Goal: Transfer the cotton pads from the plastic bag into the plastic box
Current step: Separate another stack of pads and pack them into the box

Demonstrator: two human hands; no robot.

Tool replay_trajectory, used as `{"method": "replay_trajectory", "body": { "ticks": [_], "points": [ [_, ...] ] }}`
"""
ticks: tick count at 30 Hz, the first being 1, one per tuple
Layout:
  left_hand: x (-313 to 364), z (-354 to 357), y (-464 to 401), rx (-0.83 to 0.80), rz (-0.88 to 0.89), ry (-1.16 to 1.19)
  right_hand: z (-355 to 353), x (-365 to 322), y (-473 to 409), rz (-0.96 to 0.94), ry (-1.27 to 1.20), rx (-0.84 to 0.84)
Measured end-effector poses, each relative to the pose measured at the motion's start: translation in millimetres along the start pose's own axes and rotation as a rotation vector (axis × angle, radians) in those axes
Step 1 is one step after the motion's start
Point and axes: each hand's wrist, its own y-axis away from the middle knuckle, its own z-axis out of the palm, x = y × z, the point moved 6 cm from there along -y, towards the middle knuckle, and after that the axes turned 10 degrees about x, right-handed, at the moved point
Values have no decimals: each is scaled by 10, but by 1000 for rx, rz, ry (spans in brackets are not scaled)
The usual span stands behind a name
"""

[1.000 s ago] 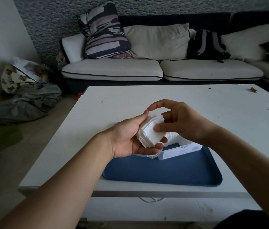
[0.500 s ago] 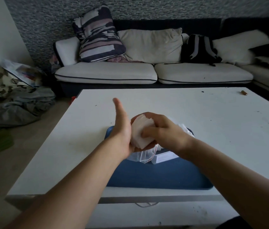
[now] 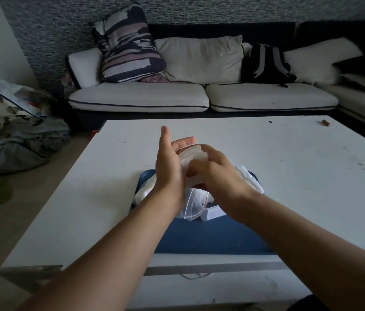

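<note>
Above the blue tray [image 3: 210,239] on the white table [image 3: 289,176], my left hand [image 3: 168,167] cradles a stack of cotton pads [image 3: 194,154], thumb raised, fingers curled behind it. My right hand [image 3: 215,173] grips the stack from the near side. Beneath my wrists lies the clear plastic bag [image 3: 194,206], touching the plastic box [image 3: 214,213]. More pads [image 3: 247,178] sit heaped beyond my right wrist.
</note>
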Motion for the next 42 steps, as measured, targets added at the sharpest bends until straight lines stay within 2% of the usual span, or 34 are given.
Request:
{"method": "replay_trajectory", "body": {
  "ticks": [4, 9, 18, 21, 24, 26, 28, 30, 31, 33, 35, 37, 40, 42],
  "points": [
    [-11, 15, -22, -48, -46, 5, -58, -18, -8, -22, 59, -76],
    [-11, 1, -34, -26, -150, 64, -58, -38, 22, -41, 85, -124],
    [5, 2, 14, -79, -48, -183, -148, -67, -13, -134, 192, -125],
    [-49, 38, 13, -107, -65, -169, -150, -29, 4, -86, 122, -170],
    [-121, 100, 29, -186, -155, -107, -111, 11, 14, -18, 29, -228],
    [-135, 110, 6, -177, -145, -112, -145, 9, 3, 42, 9, -287],
    [-70, 105, -57, -98, 60, -261, -320, 7, -77, 105, 5, -246],
    [52, 104, -75, -52, 480, -573, -662, 101, -252, 181, 63, -33],
    [74, 127, -47, -92, 687, -733, -847, 189, -336, 220, 110, 83],
    [-58, 190, 9, -295, 914, -1067, -1087, 404, -453, 327, 195, 216],
    [-282, 187, 36, -473, 977, -1369, -1114, 596, -493, 446, 253, 188],
    [-462, 163, 56, -578, 1023, -1591, -1022, 677, -493, 479, 371, 101],
    [-557, 160, 64, -641, 1150, -1693, -901, 659, -537, 352, 787, 58],
    [-606, 137, 36, -640, 1125, -1784, -879, 670, -618, 236, 1037, 78]
  ]
}}
